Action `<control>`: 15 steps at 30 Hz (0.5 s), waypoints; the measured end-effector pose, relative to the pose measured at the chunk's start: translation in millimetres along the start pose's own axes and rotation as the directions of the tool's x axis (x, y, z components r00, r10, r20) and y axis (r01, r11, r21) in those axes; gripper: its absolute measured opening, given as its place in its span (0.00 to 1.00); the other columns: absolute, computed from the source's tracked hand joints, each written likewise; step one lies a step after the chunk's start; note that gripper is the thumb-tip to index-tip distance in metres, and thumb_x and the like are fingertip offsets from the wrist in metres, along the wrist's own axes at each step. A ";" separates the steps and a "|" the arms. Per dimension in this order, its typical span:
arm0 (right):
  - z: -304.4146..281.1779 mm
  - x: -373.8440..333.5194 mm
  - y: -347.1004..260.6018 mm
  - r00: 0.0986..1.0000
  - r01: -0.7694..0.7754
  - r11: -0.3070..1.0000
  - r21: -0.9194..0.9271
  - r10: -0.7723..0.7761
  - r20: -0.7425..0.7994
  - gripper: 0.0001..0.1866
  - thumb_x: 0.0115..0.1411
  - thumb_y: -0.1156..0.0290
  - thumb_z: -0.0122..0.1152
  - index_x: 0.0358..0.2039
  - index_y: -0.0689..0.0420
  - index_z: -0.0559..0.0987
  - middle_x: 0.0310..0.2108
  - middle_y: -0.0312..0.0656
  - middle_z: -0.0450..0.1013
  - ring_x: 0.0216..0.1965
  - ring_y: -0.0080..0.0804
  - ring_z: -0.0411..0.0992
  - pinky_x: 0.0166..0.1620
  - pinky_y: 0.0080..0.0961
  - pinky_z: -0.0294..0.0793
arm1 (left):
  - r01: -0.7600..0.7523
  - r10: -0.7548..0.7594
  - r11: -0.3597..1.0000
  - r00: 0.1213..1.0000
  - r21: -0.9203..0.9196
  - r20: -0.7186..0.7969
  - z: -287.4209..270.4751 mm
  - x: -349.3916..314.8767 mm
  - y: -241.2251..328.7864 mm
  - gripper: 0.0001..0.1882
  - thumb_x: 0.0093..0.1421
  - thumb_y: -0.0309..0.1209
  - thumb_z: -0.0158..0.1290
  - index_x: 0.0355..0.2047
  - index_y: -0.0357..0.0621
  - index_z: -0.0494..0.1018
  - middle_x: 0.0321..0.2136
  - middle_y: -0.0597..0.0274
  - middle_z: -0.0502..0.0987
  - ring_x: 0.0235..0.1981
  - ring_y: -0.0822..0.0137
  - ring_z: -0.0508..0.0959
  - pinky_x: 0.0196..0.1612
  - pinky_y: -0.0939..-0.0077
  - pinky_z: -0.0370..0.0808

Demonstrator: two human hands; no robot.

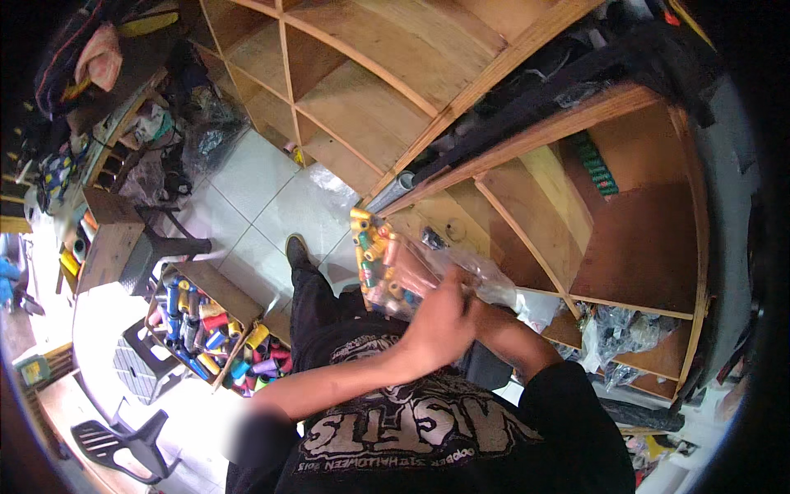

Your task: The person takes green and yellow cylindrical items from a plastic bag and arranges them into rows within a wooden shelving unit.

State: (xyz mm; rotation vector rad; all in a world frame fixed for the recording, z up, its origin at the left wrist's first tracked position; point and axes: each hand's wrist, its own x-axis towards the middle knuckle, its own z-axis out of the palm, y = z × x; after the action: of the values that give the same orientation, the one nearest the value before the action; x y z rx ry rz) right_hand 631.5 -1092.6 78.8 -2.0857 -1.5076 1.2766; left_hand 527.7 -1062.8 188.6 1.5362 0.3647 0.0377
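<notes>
A clear plastic bag (pixel 485 274) full of thread spools (pixel 380 249), mostly yellow and orange with some green, hangs in front of my chest. My left hand (pixel 443 319) is closed around the gathered plastic above the spools. Close against it is my right hand (pixel 479 313), partly hidden behind the left, with its fingers bent in at the same gathered part. Loose plastic sticks out past both hands toward the right.
Wooden shelving with compartments (pixel 362 78) spans the far side. A second wooden unit (pixel 634 247) at the right holds a row of green spools (pixel 597 165). Left of my legs stands a cardboard box (pixel 218 296) with many coloured spools. Stools (pixel 148 362) stand at the left.
</notes>
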 end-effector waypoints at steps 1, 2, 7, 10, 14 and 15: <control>3.3 -3.7 -1.2 1.000 0.004 0.999 0.037 -0.004 0.003 0.12 0.52 0.74 0.50 0.37 0.64 0.73 0.36 0.52 0.71 0.39 0.44 0.70 0.42 0.33 0.69 | 0.025 -0.024 0.999 0.999 -0.044 0.038 3.0 -2.8 -1.0 0.14 0.52 0.25 0.45 0.40 0.33 0.63 0.29 0.37 0.72 0.36 0.47 0.74 0.38 0.62 0.70; 5.9 -7.0 -1.2 1.000 0.010 0.998 0.068 -0.011 0.009 0.12 0.52 0.74 0.50 0.38 0.64 0.72 0.36 0.52 0.71 0.39 0.44 0.70 0.43 0.33 0.69 | 0.051 -0.044 0.995 0.996 -0.087 0.079 5.1 -5.1 -1.6 0.14 0.52 0.25 0.45 0.40 0.33 0.62 0.29 0.36 0.72 0.36 0.46 0.74 0.37 0.62 0.69; 17.7 -13.5 -8.4 1.000 0.027 0.985 0.173 -0.028 0.004 0.13 0.52 0.73 0.52 0.39 0.63 0.72 0.37 0.51 0.71 0.40 0.43 0.70 0.43 0.33 0.69 | 0.011 0.000 0.996 0.992 -0.086 0.125 13.2 -15.5 -5.9 0.15 0.51 0.23 0.44 0.40 0.31 0.61 0.24 0.37 0.72 0.32 0.43 0.74 0.36 0.59 0.70; 20.1 -14.2 -10.9 1.000 0.030 0.980 0.199 -0.029 -0.008 0.14 0.51 0.73 0.52 0.40 0.63 0.71 0.37 0.50 0.70 0.40 0.42 0.70 0.44 0.32 0.69 | 0.012 -0.004 0.998 0.994 -0.068 0.114 11.4 -15.8 -4.2 0.14 0.51 0.23 0.44 0.39 0.31 0.61 0.23 0.36 0.72 0.31 0.41 0.74 0.36 0.58 0.70; 22.8 -18.5 -10.8 0.999 0.034 0.966 0.255 -0.028 -0.028 0.15 0.51 0.72 0.53 0.41 0.62 0.71 0.38 0.49 0.70 0.41 0.41 0.69 0.44 0.32 0.69 | 0.033 -0.019 0.995 0.989 -0.092 0.150 9.8 -19.9 -1.9 0.15 0.51 0.24 0.44 0.40 0.31 0.60 0.23 0.35 0.72 0.31 0.39 0.73 0.35 0.57 0.71; 21.1 -22.0 -11.1 0.999 0.035 0.962 0.272 -0.027 -0.033 0.15 0.51 0.72 0.53 0.41 0.62 0.70 0.38 0.48 0.70 0.41 0.41 0.69 0.44 0.32 0.69 | 0.024 -0.009 0.995 0.989 -0.101 0.146 10.4 -20.7 -2.2 0.15 0.51 0.24 0.44 0.39 0.31 0.60 0.23 0.35 0.72 0.31 0.39 0.73 0.34 0.57 0.71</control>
State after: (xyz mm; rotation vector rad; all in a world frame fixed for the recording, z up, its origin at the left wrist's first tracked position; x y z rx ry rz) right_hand 606.6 -1112.6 84.8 -1.8883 -1.2648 1.3505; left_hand 510.3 -1078.1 190.7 1.4246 0.2557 -0.0672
